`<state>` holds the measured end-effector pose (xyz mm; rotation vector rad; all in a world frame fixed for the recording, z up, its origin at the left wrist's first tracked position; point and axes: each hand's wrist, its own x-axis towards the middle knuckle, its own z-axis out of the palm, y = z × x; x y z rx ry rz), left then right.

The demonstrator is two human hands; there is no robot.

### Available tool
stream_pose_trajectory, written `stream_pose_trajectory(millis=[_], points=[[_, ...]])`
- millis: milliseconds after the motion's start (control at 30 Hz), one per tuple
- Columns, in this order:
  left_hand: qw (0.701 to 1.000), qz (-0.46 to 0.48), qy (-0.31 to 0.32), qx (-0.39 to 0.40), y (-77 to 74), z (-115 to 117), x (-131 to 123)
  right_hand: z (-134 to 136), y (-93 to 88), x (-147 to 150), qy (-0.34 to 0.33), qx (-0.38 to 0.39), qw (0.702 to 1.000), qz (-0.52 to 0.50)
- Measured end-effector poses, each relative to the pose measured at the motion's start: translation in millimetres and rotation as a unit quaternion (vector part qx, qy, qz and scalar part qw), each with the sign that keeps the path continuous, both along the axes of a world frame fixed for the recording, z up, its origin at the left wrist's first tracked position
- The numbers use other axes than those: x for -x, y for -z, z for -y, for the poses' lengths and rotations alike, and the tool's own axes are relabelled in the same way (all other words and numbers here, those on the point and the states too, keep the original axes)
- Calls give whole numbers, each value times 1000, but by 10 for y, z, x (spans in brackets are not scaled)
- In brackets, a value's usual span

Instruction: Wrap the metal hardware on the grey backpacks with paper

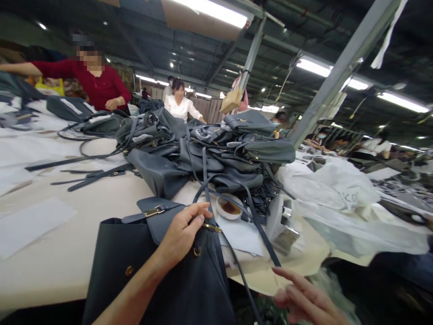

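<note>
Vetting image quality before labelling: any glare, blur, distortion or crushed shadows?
Head view: ceiling light blown out to white; head view: right hand looks softer than left hand, maybe motion blur; head view: metal post leans steeply, camera tilt or lens, can't tell; head view: deep shadow below the table hides detail.

Bag (113, 248): plain dark blue-grey; buckle (154, 211), gold-toned. Strap (263, 234): dark slate. Bowl (228, 217): white, with reddish-brown contents (231, 207). Tabletop (111, 194): plain cream. Co-worker's sleeve (119, 88): deep red.
</note>
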<state>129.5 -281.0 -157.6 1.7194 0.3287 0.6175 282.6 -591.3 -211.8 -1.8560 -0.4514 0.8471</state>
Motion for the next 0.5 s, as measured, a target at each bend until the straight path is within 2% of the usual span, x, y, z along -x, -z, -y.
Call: stream_pose_trajectory(millis=[100,133,200,267,333,400,500], points=[[1000,-4,4,-12,-27,9,-5,64,258,28,57,-27,995,-75],[1000,-5,4,-16,-44,12,2,62,346,27,78,-23,995,-56],[1000,-7,3,-25,-99,17,42,40,517,-9,100,12,994,49],[999,-9,0,-44,-184,19,127,10,662,-78,57,71,975,203],[997,-16,-7,-75,-288,16,258,-16,765,-151,-23,128,935,329],[993,-26,-21,-111,-390,7,433,-31,815,-205,-68,176,905,382],[986,-30,-59,-151,-478,-20,743,-27,804,-255,-65,178,893,409]])
